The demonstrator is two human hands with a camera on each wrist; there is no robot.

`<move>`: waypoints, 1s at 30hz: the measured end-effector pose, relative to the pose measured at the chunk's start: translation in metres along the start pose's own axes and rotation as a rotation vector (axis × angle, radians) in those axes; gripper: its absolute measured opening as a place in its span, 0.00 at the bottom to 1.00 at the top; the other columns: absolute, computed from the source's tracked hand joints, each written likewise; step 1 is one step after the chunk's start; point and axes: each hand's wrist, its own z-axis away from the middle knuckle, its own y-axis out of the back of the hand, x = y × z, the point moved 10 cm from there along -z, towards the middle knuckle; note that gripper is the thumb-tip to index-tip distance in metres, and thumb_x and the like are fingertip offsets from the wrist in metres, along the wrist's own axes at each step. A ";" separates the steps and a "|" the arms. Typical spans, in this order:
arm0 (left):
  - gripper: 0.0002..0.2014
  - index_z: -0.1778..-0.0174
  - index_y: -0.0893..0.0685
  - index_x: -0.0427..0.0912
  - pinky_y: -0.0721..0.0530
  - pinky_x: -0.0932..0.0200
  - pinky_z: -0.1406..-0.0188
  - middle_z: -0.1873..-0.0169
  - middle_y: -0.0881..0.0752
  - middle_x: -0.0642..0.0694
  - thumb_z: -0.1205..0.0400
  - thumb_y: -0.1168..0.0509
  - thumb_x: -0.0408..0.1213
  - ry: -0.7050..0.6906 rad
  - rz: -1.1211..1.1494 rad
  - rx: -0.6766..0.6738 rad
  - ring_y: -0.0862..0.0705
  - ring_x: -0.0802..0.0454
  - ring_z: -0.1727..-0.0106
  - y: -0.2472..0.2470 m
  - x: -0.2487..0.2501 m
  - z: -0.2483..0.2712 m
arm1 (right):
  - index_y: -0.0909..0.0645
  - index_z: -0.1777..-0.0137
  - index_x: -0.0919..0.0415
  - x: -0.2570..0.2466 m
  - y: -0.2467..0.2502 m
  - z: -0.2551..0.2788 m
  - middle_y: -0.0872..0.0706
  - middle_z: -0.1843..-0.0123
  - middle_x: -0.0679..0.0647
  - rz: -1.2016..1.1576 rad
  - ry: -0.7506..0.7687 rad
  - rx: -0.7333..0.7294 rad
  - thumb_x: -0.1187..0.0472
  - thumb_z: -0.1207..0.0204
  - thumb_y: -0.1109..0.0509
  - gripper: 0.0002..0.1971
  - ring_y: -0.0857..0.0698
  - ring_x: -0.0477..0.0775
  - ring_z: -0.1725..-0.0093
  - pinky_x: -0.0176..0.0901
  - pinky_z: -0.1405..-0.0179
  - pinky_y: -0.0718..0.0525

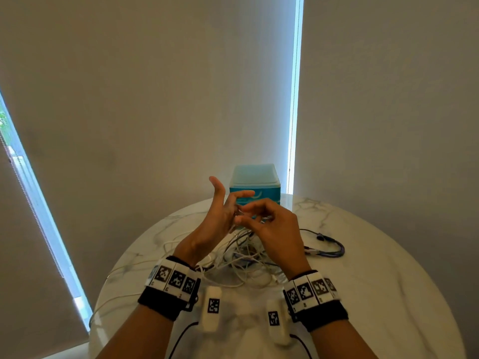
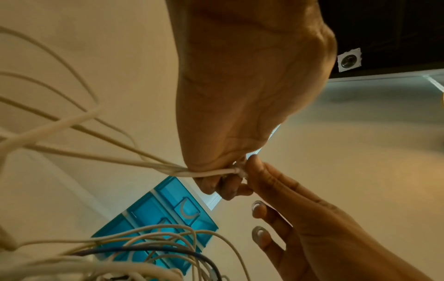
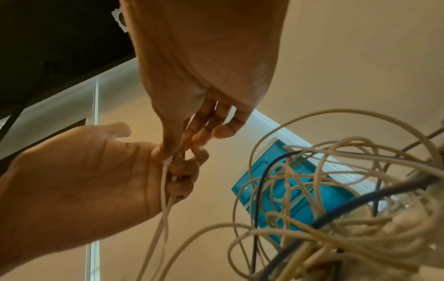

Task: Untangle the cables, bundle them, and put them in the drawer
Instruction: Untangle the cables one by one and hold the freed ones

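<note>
Marble table: beneath both hands.
Blue drawer unit: just beyond fingertips.
Cable tangle: on table, below fingers.
Left hand: lower fingers curled round white cable, thumb raised.
Right hand: fingertips pinching same cable's end; strands trail to tangle.

Round marble table; grey roller blinds drawn, daylight strips at edges.

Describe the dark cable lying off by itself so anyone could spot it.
On the round marble table, look right of the white cable tangle. The dark purplish cable lies there in a loose loop, the only dark one outside the pile.
</note>
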 end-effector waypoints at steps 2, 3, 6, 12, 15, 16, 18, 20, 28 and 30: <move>0.54 0.16 0.24 0.50 0.15 0.63 0.45 0.34 0.11 0.34 0.24 0.72 0.80 -0.015 -0.018 0.020 0.07 0.56 0.43 0.002 0.000 0.000 | 0.18 0.51 0.34 -0.005 0.002 0.000 0.14 0.46 0.37 0.077 0.064 0.076 0.46 0.30 0.12 0.17 0.14 0.43 0.46 0.30 0.48 0.13; 0.53 0.18 0.23 0.49 0.18 0.65 0.56 0.43 0.12 0.30 0.21 0.72 0.79 -0.019 -0.029 0.033 0.10 0.58 0.55 0.002 0.000 0.000 | 0.21 0.52 0.33 -0.005 0.003 -0.001 0.17 0.46 0.40 0.099 0.079 0.104 0.46 0.31 0.11 0.20 0.15 0.45 0.47 0.34 0.48 0.12; 0.53 0.22 0.18 0.46 0.31 0.58 0.66 0.62 0.22 0.41 0.19 0.71 0.79 -0.009 -0.012 0.038 0.27 0.56 0.67 0.000 -0.003 0.001 | 0.24 0.52 0.38 0.006 0.004 0.001 0.17 0.48 0.46 0.039 0.010 0.132 0.48 0.33 0.09 0.23 0.15 0.51 0.46 0.42 0.47 0.10; 0.55 0.28 0.12 0.42 0.39 0.54 0.68 0.64 0.24 0.47 0.20 0.64 0.83 -0.099 0.082 0.110 0.31 0.55 0.68 0.022 0.031 0.003 | 0.21 0.37 0.55 0.031 -0.025 0.014 0.13 0.53 0.53 -0.341 -0.362 -0.111 0.45 0.25 0.15 0.26 0.12 0.49 0.60 0.42 0.58 0.09; 0.49 0.28 0.12 0.45 0.29 0.55 0.62 0.60 0.22 0.47 0.17 0.58 0.81 -0.108 0.012 0.070 0.28 0.54 0.64 0.024 0.053 0.010 | 0.15 0.32 0.52 0.008 -0.064 0.025 0.15 0.62 0.52 -0.311 -0.371 -0.452 0.46 0.21 0.17 0.21 0.18 0.46 0.70 0.40 0.69 0.18; 0.44 0.27 0.12 0.48 0.25 0.56 0.59 0.58 0.22 0.47 0.17 0.53 0.80 -0.092 -0.056 0.033 0.26 0.54 0.62 0.020 0.057 0.015 | 0.13 0.35 0.53 -0.001 -0.074 0.025 0.15 0.64 0.52 -0.295 -0.356 -0.501 0.47 0.19 0.18 0.18 0.19 0.47 0.71 0.41 0.69 0.18; 0.33 0.25 0.15 0.53 0.19 0.61 0.57 0.50 0.22 0.48 0.15 0.43 0.73 -0.050 -0.251 -0.058 0.23 0.57 0.57 0.011 0.060 0.027 | 0.13 0.42 0.60 -0.014 -0.092 0.023 0.16 0.68 0.51 -0.265 -0.338 -0.562 0.48 0.15 0.22 0.15 0.22 0.48 0.73 0.42 0.69 0.18; 0.22 0.22 0.20 0.54 0.16 0.70 0.59 0.44 0.21 0.49 0.09 0.37 0.60 -0.015 -0.404 -0.108 0.20 0.59 0.52 0.011 0.061 0.035 | 0.12 0.47 0.64 -0.025 -0.110 0.025 0.17 0.69 0.52 -0.301 -0.324 -0.636 0.52 0.10 0.27 0.14 0.23 0.49 0.73 0.42 0.70 0.18; 0.33 0.09 0.41 0.66 0.16 0.68 0.42 0.26 0.22 0.55 0.10 0.39 0.63 -0.079 -0.493 -0.003 0.18 0.59 0.30 0.058 0.064 0.038 | 0.12 0.46 0.63 -0.031 -0.108 -0.003 0.18 0.65 0.60 -0.427 -0.404 -0.450 0.59 0.04 0.39 0.15 0.22 0.52 0.72 0.42 0.73 0.20; 0.35 0.10 0.37 0.62 0.12 0.58 0.41 0.28 0.15 0.51 0.12 0.35 0.65 0.003 -0.589 -0.030 0.11 0.53 0.34 0.072 0.039 0.036 | 0.13 0.45 0.65 -0.024 -0.094 -0.012 0.19 0.66 0.59 -0.500 -0.434 -0.344 0.61 0.05 0.40 0.15 0.23 0.51 0.73 0.42 0.76 0.23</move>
